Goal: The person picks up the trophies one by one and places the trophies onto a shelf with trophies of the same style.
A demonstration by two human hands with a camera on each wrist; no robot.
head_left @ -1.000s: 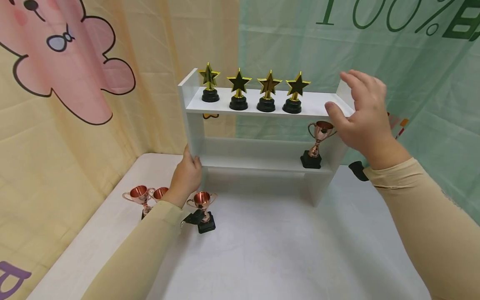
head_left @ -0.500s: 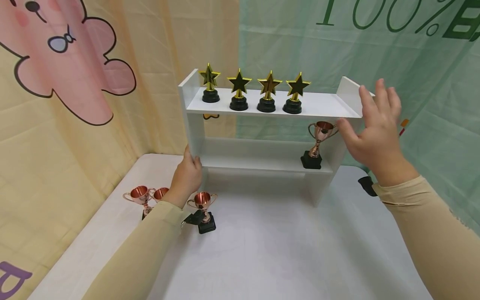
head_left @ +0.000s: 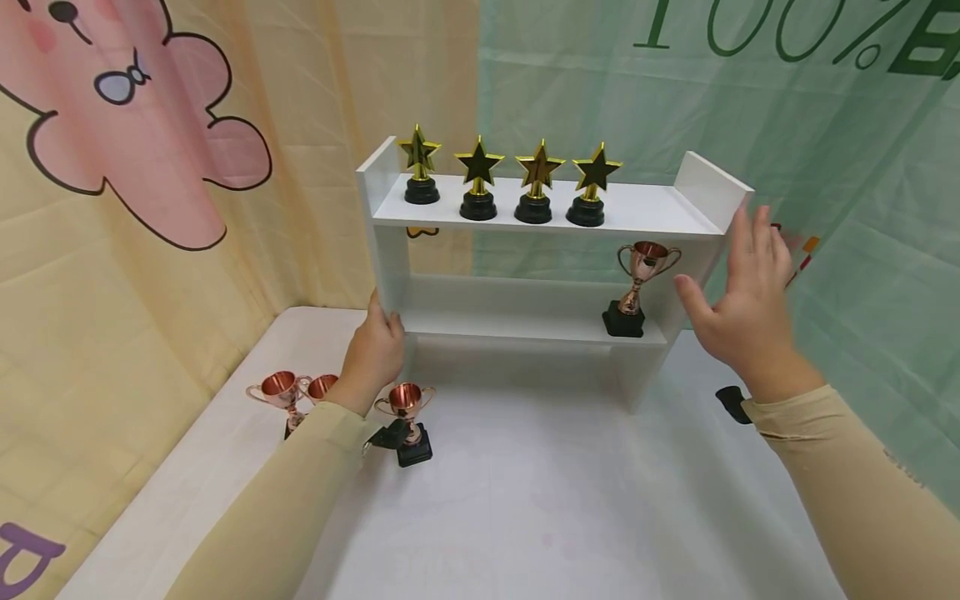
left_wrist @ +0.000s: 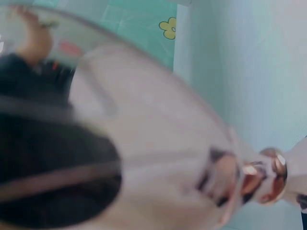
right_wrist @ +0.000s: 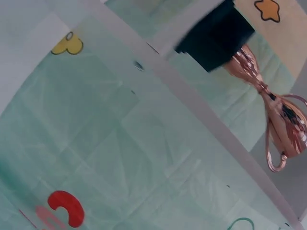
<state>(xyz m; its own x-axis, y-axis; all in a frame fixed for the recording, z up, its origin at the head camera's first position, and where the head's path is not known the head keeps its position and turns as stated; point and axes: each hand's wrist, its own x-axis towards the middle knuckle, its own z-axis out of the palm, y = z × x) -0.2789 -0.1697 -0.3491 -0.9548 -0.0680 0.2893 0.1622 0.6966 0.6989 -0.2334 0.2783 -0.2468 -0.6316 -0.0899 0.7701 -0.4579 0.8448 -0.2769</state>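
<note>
A white two-tier shelf (head_left: pixel 540 332) stands on the table. At its left side my left hand (head_left: pixel 372 357) grips the edge of the side panel, thumb in front. My right hand (head_left: pixel 750 312) is raised beside the right side panel (head_left: pixel 712 190), fingers straight and spread from the thumb, holding nothing; whether it touches the panel cannot be told. On the lower tier, at the right end, stands a rose-gold trophy cup (head_left: pixel 645 262), also seen in the right wrist view as a copper-coloured cup (right_wrist: pixel 288 120). Several gold star trophies (head_left: pixel 477 167) line the upper tier.
Below my left forearm stand more trophy cups on the table: one cup (head_left: pixel 405 400) to its right, two others (head_left: pixel 279 387) to its left, partly hidden. A blurred shiny cup (left_wrist: pixel 153 129) fills much of the left wrist view. Printed curtains (head_left: pixel 570 83) hang behind the table.
My right hand has moved from over the shelf's upper right corner, first outward to the right, then down along the right side panel. The left hand and trophies stay in place.
</note>
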